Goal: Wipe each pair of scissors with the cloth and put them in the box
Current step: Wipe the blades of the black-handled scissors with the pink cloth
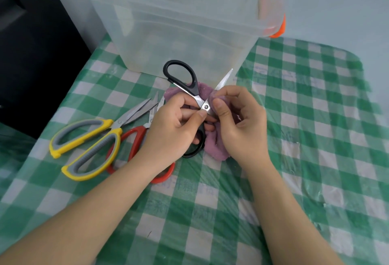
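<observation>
Just in front of the clear box [172,33], the left hand [174,126] gripped the opened black scissors [189,88]; the right hand [237,121] pinched the purple cloth [216,144] around one blade beside the pivot.

A green-and-white checked tablecloth [294,138] under a clear plastic film covers the table, with a dark cabinet [31,65] off its left edge and a pale blue-grey wall [336,1] behind it.
</observation>
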